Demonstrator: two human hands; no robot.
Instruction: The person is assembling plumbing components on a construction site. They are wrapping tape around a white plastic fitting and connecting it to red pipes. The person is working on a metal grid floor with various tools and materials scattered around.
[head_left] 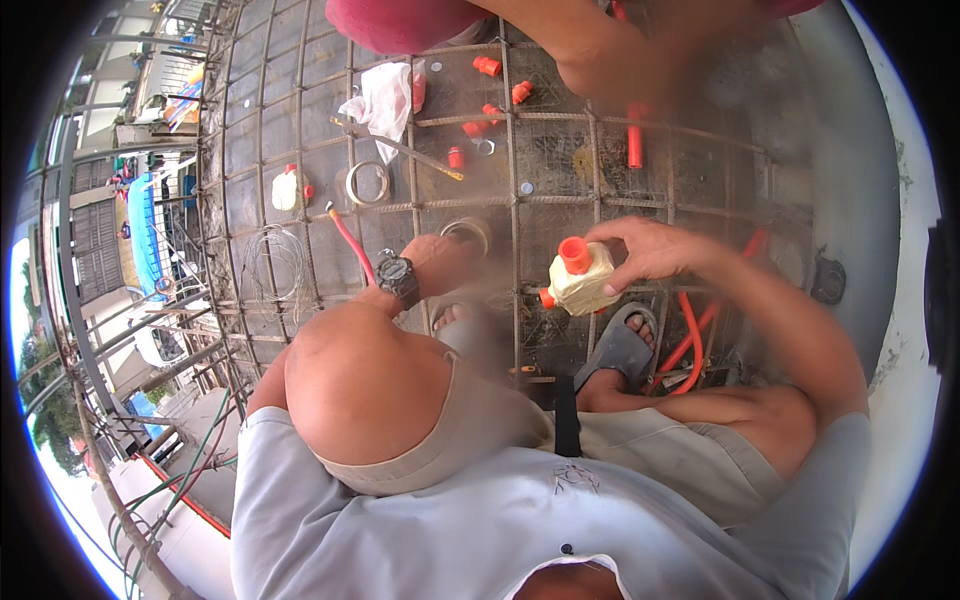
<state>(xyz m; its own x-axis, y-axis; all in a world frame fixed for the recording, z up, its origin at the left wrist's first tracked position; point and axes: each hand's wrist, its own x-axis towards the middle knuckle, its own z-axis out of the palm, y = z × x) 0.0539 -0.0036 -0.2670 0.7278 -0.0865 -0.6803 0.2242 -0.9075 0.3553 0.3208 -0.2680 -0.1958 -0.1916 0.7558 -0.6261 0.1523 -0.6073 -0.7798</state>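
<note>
In my right hand (655, 250) is a junction box wrapped in cream tape (582, 284), gripped by its right side between thumb and fingers. One orange pipe connector (574, 254) sticks up from its top, and another (547, 298) juts from its left side. My left hand (445, 262), with a dark watch on the wrist, is closed at a roll of tape (468, 232) just above the rebar grid; blur partly hides its fingers. A second tape roll (367, 184) lies farther left, near another wrapped box (286, 190) with orange connectors.
A rebar grid (420, 207) covers the dark deck. Loose orange connectors (487, 66), a white plastic bag (382, 100) and coiled wire (272, 262) lie about. Orange conduit (692, 340) runs beside my sandalled foot (620, 345). Another person's arm (580, 50) reaches in at the far side.
</note>
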